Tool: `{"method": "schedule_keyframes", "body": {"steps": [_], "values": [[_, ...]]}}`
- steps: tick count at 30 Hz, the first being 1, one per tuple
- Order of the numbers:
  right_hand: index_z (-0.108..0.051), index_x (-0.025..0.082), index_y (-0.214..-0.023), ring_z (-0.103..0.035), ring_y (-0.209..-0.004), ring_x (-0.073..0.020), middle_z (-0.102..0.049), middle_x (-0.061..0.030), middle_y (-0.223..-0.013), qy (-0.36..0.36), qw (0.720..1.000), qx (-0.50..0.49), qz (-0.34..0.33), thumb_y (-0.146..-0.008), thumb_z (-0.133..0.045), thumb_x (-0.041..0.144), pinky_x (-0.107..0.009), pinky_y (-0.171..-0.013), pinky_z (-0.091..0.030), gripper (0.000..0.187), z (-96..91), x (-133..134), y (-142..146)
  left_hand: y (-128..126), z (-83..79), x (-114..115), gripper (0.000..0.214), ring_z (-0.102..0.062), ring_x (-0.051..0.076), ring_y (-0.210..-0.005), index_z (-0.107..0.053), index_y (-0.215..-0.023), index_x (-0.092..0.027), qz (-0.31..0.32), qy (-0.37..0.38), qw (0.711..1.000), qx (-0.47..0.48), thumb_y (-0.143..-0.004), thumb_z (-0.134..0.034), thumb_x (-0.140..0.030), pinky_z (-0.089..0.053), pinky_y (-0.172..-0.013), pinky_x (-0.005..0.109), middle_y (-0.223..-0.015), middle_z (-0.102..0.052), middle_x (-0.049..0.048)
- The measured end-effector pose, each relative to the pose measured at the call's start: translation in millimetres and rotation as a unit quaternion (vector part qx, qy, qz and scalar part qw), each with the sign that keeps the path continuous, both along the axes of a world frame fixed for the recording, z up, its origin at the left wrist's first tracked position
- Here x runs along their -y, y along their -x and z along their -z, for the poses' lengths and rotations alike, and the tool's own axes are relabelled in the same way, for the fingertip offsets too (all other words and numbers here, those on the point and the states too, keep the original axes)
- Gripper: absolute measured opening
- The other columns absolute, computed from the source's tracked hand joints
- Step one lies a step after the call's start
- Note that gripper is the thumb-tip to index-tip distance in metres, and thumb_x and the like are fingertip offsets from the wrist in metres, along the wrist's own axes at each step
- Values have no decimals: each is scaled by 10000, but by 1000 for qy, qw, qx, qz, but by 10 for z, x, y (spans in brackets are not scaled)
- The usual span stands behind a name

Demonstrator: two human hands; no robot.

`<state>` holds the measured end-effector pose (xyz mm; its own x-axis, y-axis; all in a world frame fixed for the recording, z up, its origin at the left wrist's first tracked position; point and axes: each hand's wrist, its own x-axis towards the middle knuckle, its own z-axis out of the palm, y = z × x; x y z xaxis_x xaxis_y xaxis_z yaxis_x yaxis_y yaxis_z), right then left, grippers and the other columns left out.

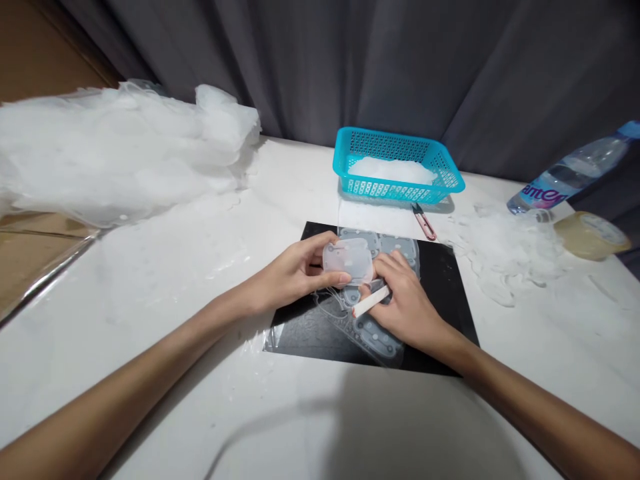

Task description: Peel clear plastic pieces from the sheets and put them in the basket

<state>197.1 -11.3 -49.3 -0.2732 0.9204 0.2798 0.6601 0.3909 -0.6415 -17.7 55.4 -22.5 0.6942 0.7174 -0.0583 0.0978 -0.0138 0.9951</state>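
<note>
Head | left hand (295, 273) pinches plastic piece (349, 260) | right hand (407, 308) grips white stick (371, 301) | both inside black mat (450, 287) edges

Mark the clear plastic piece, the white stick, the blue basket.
clear plastic piece (349, 260): head view, middle of its flat face.
white stick (371, 302): head view, middle of its length.
blue basket (395, 190): head view, front wall.

2 hands: left hand (295, 273), right hand (405, 307). 1 clear plastic piece (349, 260). 1 white stick (371, 301). 1 black mat (445, 280). 1 turquoise basket (395, 190). 1 snips (424, 223). 1 water bottle (570, 175). 1 tape roll (590, 235). 2 plastic heaps: left heap (115, 147), right heap (505, 247).
</note>
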Motion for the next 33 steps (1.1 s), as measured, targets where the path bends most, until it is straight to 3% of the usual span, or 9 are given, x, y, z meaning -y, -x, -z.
{"method": "schedule_keyframes", "body": {"steps": [4,7,11,14,19,27,33], "values": [[-482,229,-794,-496,-901,-241,-582,-29,-877,-2,1000,-18,-4,-917,-597,199,-368,-830,-402,172,0,-7,-14,-6,28,9,277,-698,169,-934,-599,-1026,-164,-11,34,999,25,-873,-816,-243,-562,-832,280,-979,-718,17],[-503,224,-801,-487,-888,-235,-584,-30,-878,-2,1000,-24,-5,-924,-596,205,-377,-845,-402,156,-1,-11,-15,-11,51,17,309,-671,146,-852,-595,-974,-163,-30,42,998,20,-832,-852,-260,-540,-766,254,-910,-700,-2],[-503,224,-799,-483,-891,-234,-591,-31,-887,-5,999,-37,-9,-917,-595,188,-370,-825,-398,153,-7,-8,-19,-56,26,44,315,-539,91,-678,-608,-845,-154,-64,3,998,-15,-789,-884,-295,-431,-612,202,-749,-578,-53],[-481,225,-776,-477,-875,-233,-582,-28,-865,-6,999,-36,-13,-920,-593,190,-360,-786,-386,186,-12,-1,-25,-115,-6,75,291,-516,101,-681,-650,-873,-151,-61,-34,997,-35,-787,-881,-307,-416,-613,213,-761,-582,-43],[-460,228,-768,-476,-876,-236,-572,-28,-862,-9,1000,-24,-11,-917,-577,186,-365,-785,-385,194,-5,6,-19,-161,-18,123,405,-443,93,-627,-510,-696,-173,-86,-98,990,-54,-789,-874,-324,-367,-570,207,-666,-466,-69],[-415,242,-768,-476,-904,-258,-573,-42,-873,-22,999,26,4,-886,-553,176,-393,-799,-412,193,-24,23,10,-77,-18,121,370,-524,127,-681,-583,-969,-197,-45,-152,982,-98,-844,-819,-453,-408,-573,215,-816,-572,-34],[-458,245,-819,-489,-923,-285,-593,-72,-909,-74,992,98,22,-868,-562,181,-401,-781,-420,131,-2,73,41,-132,-45,130,305,-452,101,-608,-576,-800,-178,-38,-169,975,-138,-828,-800,-382,-335,-524,210,-684,-497,-64]]}}
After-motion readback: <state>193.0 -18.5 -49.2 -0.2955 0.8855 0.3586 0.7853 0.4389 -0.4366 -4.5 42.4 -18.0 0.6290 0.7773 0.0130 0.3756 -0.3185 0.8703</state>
